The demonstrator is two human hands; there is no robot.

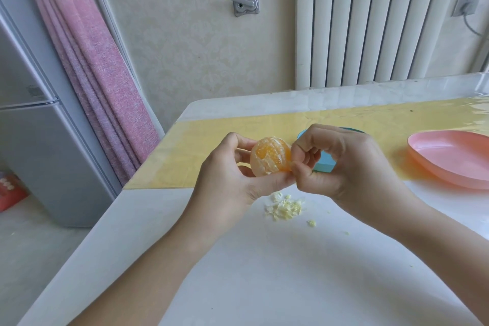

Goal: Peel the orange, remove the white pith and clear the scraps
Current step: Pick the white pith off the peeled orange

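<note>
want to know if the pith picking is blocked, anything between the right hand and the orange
Nothing visible. The right hand pinches directly at the right edge of the peeled orange, which the left hand holds from the left and underneath.

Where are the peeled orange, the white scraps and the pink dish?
peeled orange [270, 157]: head view, middle of its bare flesh.
white scraps [285, 208]: head view, centre of the heap.
pink dish [449, 157]: head view, bare inner floor.
</note>
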